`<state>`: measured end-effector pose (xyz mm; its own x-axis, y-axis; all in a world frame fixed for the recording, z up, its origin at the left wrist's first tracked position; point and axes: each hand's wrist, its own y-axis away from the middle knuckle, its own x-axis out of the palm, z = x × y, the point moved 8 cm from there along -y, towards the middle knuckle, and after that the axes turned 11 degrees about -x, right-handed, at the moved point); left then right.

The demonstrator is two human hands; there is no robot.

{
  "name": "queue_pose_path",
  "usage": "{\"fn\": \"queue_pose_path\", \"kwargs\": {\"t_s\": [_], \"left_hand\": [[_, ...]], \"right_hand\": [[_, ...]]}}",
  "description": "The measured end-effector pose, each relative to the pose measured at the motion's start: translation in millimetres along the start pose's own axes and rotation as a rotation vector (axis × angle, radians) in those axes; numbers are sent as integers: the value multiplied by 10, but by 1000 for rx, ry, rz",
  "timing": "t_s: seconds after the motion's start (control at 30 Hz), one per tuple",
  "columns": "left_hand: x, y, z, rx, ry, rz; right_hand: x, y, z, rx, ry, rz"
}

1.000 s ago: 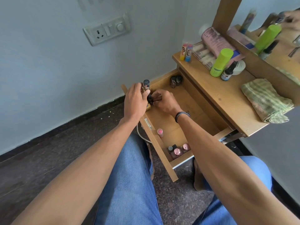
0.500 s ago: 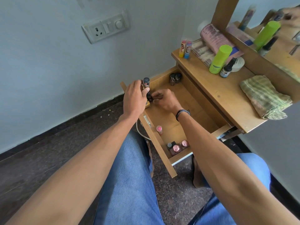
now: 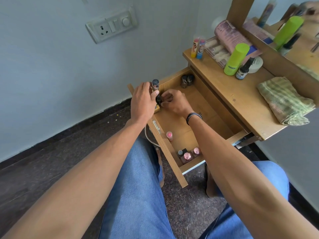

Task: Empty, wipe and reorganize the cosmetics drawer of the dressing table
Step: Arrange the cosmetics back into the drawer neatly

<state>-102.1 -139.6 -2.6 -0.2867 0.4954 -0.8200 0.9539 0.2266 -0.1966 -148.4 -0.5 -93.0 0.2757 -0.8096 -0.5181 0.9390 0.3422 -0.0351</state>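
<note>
The light wooden desk point(image 3: 241, 104) has its shallow wooden drawer point(image 3: 203, 111) pulled right out, and the folded green checked cloth point(image 3: 284, 100) lies on top, so I'd say it's the putting-back stage. Both hands are at the drawer's near left corner. The left hand point(image 3: 141, 102) sits against a tall dark-capped tube point(image 3: 155, 84), thumb on it; whether it truly grips, I cannot tell. The right hand point(image 3: 174, 102) pinches a small dark bottle point(image 3: 158, 100). Pink-capped polish bottles point(image 3: 188, 155) are grouped in the opposite corner. Next, I'd guess, the bottle must be stood upright beside the tube without toppling it.
</note>
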Motion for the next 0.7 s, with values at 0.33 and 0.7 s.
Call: {"fn": "queue_pose_path", "kwargs": {"t_s": [0.33, 0.7], "left_hand": [[72, 103, -272, 338, -342, -70], [204, 154, -374, 484, -444, 112]], "right_hand": [[-685, 493, 219, 10, -269, -340], [-568, 636, 412, -102, -255, -305]]}}
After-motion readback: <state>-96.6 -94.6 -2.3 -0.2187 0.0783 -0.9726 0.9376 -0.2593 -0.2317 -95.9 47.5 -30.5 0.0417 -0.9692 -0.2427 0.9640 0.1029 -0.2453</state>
